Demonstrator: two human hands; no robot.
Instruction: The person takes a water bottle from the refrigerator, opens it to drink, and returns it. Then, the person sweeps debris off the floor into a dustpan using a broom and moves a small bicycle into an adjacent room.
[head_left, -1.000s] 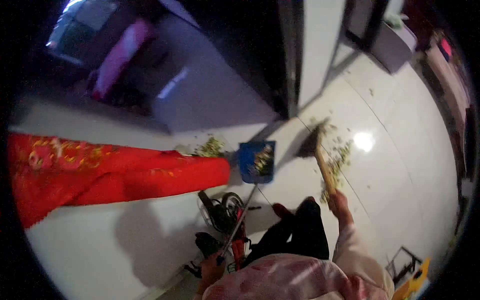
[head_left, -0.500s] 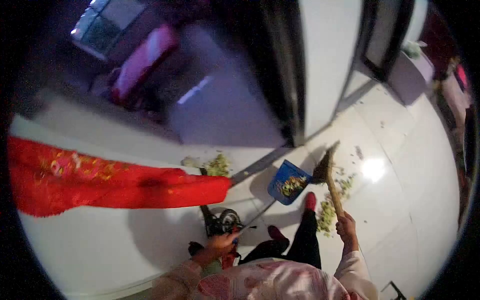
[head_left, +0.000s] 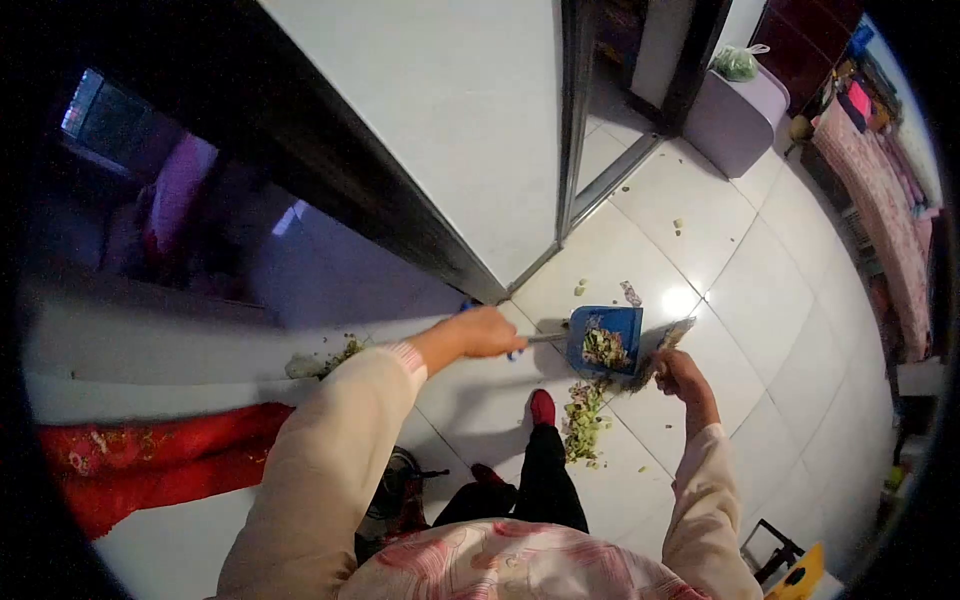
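Note:
My left hand (head_left: 485,332) is closed around the handle of a blue dustpan (head_left: 630,322), stretched out ahead of me. Green and pale vegetable scraps (head_left: 603,345) lie in the pan. My right hand (head_left: 680,375) grips a short broom (head_left: 682,330) by its handle. The broom's dark bristles are partly hidden behind the hand, close to the pan's right edge. Just below the pan, a pile of chopped leafy scraps (head_left: 583,425) is spread on the tiled floor, beside my red shoe (head_left: 542,407).
More scraps (head_left: 345,352) lie by the doorway at left. A red embroidered cloth (head_left: 180,455) hangs at lower left, near a dark wheeled object (head_left: 398,482). A white wall corner (head_left: 500,200) juts in ahead. A bed (head_left: 880,210) and a grey box (head_left: 735,115) stand at right.
My view has swung right. My left hand has reached forward, turning the dustpan so its handle points left. The broom has come down beside the pan, its handle now pointing away from me.

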